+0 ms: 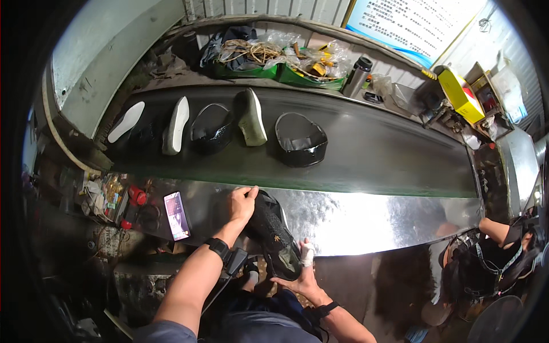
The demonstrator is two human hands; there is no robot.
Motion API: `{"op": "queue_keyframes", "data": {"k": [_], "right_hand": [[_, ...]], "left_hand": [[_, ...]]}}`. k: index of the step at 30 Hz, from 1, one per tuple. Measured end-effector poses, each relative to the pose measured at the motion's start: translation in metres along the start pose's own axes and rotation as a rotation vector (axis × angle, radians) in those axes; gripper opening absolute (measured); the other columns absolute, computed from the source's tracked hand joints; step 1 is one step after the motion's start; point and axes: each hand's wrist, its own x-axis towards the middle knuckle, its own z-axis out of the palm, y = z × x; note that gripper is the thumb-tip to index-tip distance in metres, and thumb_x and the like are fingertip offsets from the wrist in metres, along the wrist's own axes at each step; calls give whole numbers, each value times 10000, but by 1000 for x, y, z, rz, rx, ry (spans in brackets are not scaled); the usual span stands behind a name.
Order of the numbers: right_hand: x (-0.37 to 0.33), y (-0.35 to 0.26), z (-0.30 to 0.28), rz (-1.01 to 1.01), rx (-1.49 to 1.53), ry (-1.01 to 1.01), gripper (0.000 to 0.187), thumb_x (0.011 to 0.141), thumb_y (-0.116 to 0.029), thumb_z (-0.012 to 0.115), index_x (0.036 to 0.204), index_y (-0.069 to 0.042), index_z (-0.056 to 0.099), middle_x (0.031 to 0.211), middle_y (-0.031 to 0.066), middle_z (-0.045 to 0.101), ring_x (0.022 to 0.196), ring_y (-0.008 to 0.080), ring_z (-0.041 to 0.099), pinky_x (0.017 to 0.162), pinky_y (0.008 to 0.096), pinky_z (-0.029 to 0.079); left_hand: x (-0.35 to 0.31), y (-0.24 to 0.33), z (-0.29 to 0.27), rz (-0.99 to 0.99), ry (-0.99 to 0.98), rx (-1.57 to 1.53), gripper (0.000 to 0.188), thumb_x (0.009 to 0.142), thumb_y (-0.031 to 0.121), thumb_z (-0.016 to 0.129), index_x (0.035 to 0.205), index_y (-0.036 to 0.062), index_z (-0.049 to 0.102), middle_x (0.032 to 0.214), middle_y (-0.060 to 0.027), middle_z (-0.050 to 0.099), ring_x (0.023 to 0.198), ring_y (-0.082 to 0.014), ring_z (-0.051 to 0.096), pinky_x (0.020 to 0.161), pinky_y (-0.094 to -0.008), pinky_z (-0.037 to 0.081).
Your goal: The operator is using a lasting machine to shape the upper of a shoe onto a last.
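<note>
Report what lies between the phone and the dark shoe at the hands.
In the head view, the left hand and wrist lie between the phone and the dark shoe; bare metal surface shows nearer the phone.

1 blue-and-white wall sign (413,30) bears rows of dark printed characters.

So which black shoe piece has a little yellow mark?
The black shoe between the left hand and right hand; the shiny black pieces on the dark belt show none.
</note>
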Motion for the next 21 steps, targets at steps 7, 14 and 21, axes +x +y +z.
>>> {"op": "queue_keyframes", "data": {"k": [7, 14, 21], "right_hand": [[0, 5, -14, -26, 17, -252, 885, 789, -109, 764, 1505, 50, 269, 1532, 289, 316, 1436, 448, 302, 1208, 512, 201], [4, 23, -14, 3, 96, -320, 909, 780, -146, 763, 1510, 46, 256, 1536, 268, 318, 1454, 419, 278, 1212, 495, 193], [8, -5, -20, 35, 201, -396, 876, 813, -177, 782, 1508, 29, 291, 1548, 241, 331, 1459, 377, 305, 1199, 436, 238]], "left_hand": [[-11, 23, -21, -345, -319, 197, 822, 704, 529, 810, 1269, -18, 570, 1226, -244, 625, 1155, -343, 604, 1012, -407, 459], [-19, 19, -1, -229, -200, 245, 631, 675, 375, 796, 1097, -34, 567, 1082, -285, 649, 1085, -424, 620, 937, -483, 493], [-31, 9, -46, -327, -66, 15, 361, 684, 291, 750, 827, -9, 608, 775, -177, 670, 739, -319, 661, 709, -426, 521]]}}
